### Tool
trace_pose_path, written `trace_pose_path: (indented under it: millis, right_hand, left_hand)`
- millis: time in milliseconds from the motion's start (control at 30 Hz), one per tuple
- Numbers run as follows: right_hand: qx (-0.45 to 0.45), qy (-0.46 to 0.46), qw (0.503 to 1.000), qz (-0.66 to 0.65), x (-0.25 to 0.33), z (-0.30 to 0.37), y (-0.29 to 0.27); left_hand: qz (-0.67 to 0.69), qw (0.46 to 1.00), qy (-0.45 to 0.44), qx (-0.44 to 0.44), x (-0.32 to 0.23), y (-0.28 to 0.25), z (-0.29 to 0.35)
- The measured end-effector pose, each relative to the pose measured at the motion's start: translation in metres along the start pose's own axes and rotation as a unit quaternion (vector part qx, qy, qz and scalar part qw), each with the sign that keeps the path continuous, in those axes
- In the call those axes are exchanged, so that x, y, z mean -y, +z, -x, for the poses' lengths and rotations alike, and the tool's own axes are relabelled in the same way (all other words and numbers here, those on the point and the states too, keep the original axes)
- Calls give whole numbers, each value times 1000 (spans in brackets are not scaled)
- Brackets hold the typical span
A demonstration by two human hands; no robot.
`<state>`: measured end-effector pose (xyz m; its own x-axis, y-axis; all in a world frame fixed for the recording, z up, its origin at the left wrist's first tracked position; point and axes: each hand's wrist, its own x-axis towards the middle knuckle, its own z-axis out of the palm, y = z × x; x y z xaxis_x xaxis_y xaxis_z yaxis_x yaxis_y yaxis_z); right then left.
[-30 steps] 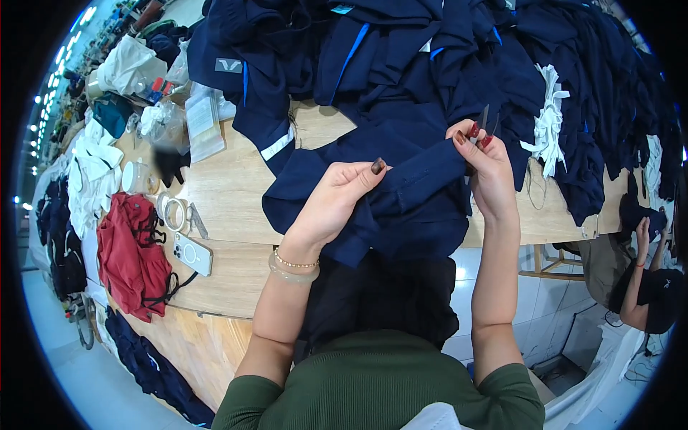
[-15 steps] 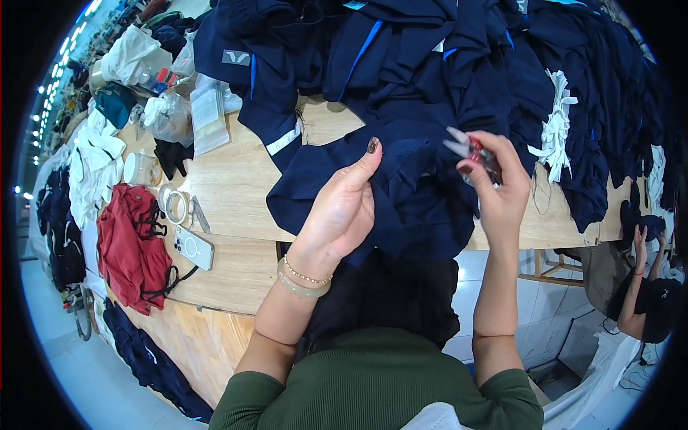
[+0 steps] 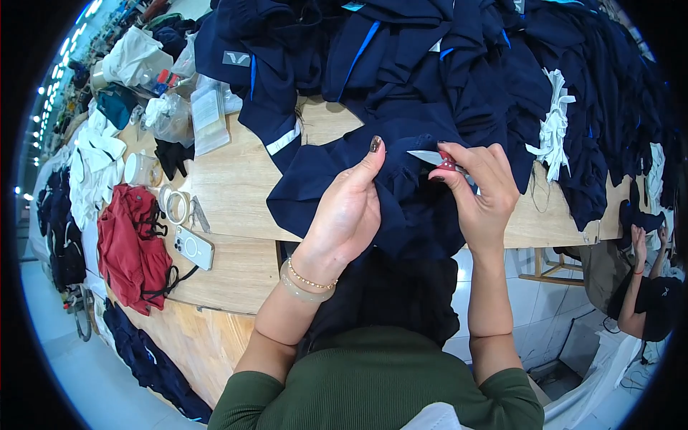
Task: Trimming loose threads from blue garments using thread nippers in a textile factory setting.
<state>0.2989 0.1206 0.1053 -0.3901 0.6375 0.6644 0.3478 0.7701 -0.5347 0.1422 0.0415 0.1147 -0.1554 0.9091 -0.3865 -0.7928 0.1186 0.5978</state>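
Observation:
A navy garment (image 3: 322, 175) lies bunched over the table's front edge and hangs down before me. My left hand (image 3: 344, 218) grips it from the left, thumb pointing up and the other fingertips hidden behind the cloth. My right hand (image 3: 484, 190) is closed on small thread snips (image 3: 446, 163) with red grips, pinched between thumb and fingers. Their pale blades point left, over a stitched part of the garment, with the tips nearly together. Whether they touch the cloth I cannot tell.
More navy garments (image 3: 416, 64) are heaped along the far side, with white strips (image 3: 552, 129) on them. At left lie a phone (image 3: 193, 247), tape rolls (image 3: 177, 206), a red garment (image 3: 132, 247) and plastic bags (image 3: 168, 118). Another person's arm (image 3: 634, 279) shows at far right.
My right hand has moved left and slightly down with the snips, closer to my left hand. The snips' blades have come together. My left hand has shifted slightly.

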Motion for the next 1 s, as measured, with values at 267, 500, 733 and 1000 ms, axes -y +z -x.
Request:
trace_pose_path:
  millis: [267, 500, 733, 1000]
  right_hand:
    - [5, -21, 999, 35, 6, -4, 0]
    - [-31, 29, 998, -37, -4, 1, 1]
    - [-4, 69, 996, -58, -6, 14, 1]
    - [-22, 9, 999, -31, 3, 18, 3]
  left_hand:
    - [-13, 1000, 3, 13, 3, -4, -3]
    - [1, 1000, -4, 9, -2, -2, -2]
    - [21, 1000, 23, -4, 2, -19, -10]
    - [59, 998, 15, 14, 3, -19, -11]
